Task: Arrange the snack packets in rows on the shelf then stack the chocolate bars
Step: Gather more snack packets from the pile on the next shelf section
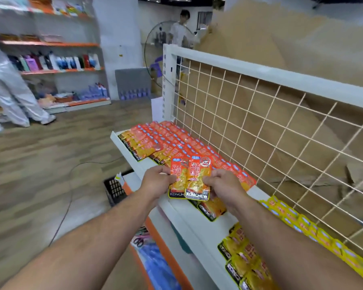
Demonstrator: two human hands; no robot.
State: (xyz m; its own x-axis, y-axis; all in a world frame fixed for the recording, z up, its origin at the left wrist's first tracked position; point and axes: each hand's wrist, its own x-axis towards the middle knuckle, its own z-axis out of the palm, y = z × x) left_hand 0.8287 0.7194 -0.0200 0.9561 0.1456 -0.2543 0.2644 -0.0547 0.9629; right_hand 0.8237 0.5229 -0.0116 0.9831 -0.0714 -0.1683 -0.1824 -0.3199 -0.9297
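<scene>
My left grip and right grip each pinch an orange foil snack packet over the white shelf's front edge. The left one is partly covered.

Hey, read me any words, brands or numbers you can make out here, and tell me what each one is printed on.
"KONCHEW": bottom band of the front packet, pinched by the right hand.
"KONCH", rest covered: bottom band of the packet behind it, in the left hand.
Red characters on both packets: too blurred to read.
Bands on the shelf packets and the far bottles: unreadable.
</scene>
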